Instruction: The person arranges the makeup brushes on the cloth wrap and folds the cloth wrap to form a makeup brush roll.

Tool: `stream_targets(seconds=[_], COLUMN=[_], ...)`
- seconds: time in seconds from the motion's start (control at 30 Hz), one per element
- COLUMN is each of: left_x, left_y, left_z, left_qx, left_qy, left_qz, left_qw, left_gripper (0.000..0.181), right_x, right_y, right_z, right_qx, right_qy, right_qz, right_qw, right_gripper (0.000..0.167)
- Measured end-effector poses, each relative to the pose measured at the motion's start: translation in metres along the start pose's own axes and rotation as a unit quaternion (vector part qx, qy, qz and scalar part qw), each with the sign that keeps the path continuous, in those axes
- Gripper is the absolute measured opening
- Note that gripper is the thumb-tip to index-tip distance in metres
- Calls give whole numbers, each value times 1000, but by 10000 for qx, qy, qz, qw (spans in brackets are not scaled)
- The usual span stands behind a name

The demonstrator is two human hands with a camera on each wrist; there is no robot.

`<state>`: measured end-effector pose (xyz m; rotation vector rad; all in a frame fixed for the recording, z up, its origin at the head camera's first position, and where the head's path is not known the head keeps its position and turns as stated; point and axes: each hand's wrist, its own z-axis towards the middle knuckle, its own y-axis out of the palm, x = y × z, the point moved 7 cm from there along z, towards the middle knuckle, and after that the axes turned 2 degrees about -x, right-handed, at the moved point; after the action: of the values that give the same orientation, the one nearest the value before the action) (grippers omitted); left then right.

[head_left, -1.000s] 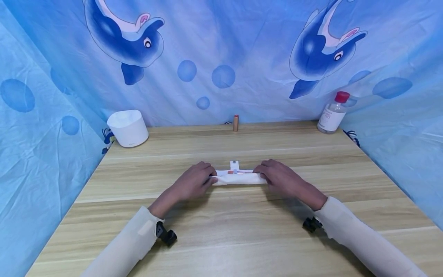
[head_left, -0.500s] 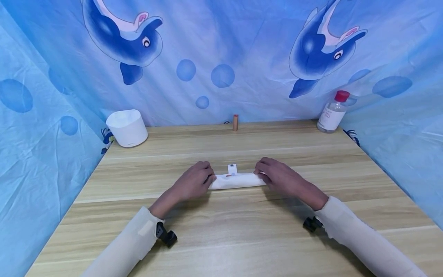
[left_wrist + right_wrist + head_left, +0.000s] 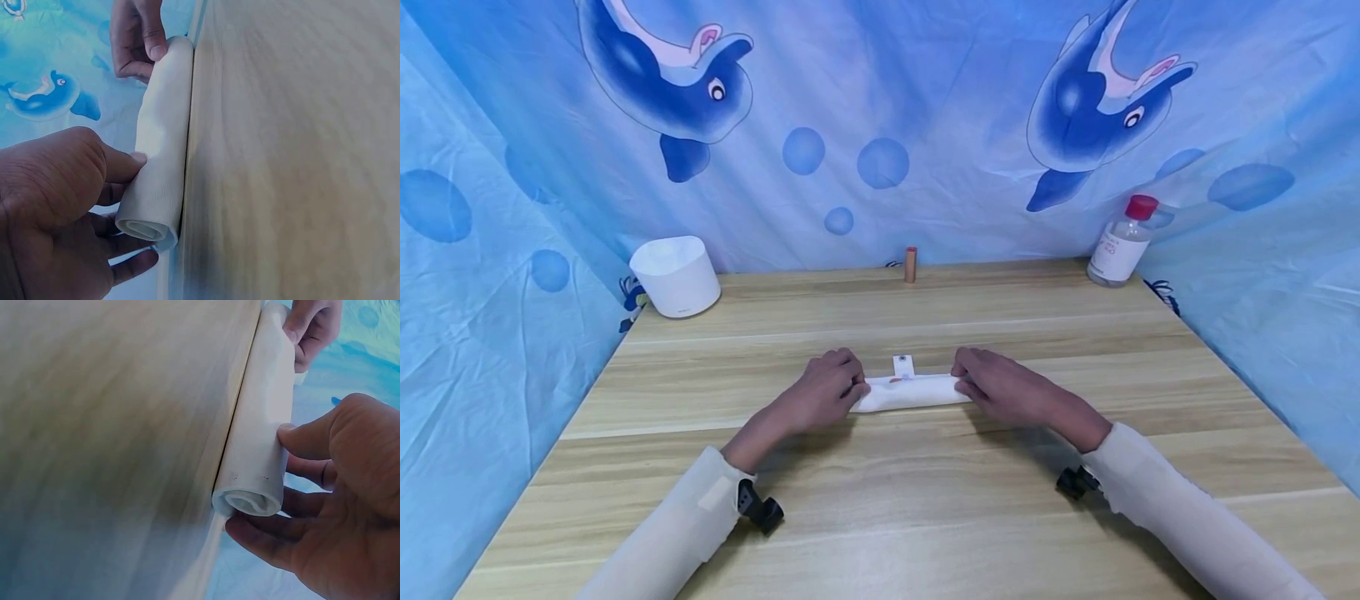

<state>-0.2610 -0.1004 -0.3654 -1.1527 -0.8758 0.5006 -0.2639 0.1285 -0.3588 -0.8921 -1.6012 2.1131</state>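
A white cloth roll (image 3: pixel 913 393) lies crosswise on the wooden table, between my two hands. A short white tab with a metal snap (image 3: pixel 903 365) sticks out from its far side, and a small reddish spot shows beside the tab. My left hand (image 3: pixel 826 387) holds the roll's left end with the thumb on the near side and fingers beyond. At the other end, my right hand (image 3: pixel 1003 387) grips it the same way. Both wrist views show the coiled layers of the roll (image 3: pixel 164 137) at its ends; what is inside is hidden.
At the back left stands a white rounded container (image 3: pixel 676 279). A small copper-brown cylinder (image 3: pixel 911 265) is upright at the table's back edge. A clear bottle with a red cap (image 3: pixel 1118 246) stands at the back right. A blue dolphin curtain (image 3: pixel 865 100) borders the table.
One second ago an orange piece and a thin item showed inside the cloth; now the fold mostly covers them. The cloth and tab have shifted slightly towards me; both hands keep hold.
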Motion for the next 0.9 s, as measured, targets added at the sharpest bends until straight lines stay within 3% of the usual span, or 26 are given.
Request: stream_targets(seconds=[0.23,0.5,0.77,0.9], left_x=[2,8,7,8], left_y=[-2,-3,-3,-4], left_z=[0,1,1,1], left_qx=[-133,-230,-245,-100], left_qy=[171,513,507,594], left_qz=[-337,-371,-204,-198], left_qw=[9992,9977,9982,9980], left_gripper=[11,27,18,17], right_x=[3,1,-5,-10], right_y=[0,-3,-4,-5], right_z=[1,-1,-1,0], right_qx=[-82,-264,-263,-40], right_qy=[197,207,-106,-363], right_qz=[262,460,326,80], right_qw=[9994,9984,9991,9993], right_gripper=[12,34,24,25])
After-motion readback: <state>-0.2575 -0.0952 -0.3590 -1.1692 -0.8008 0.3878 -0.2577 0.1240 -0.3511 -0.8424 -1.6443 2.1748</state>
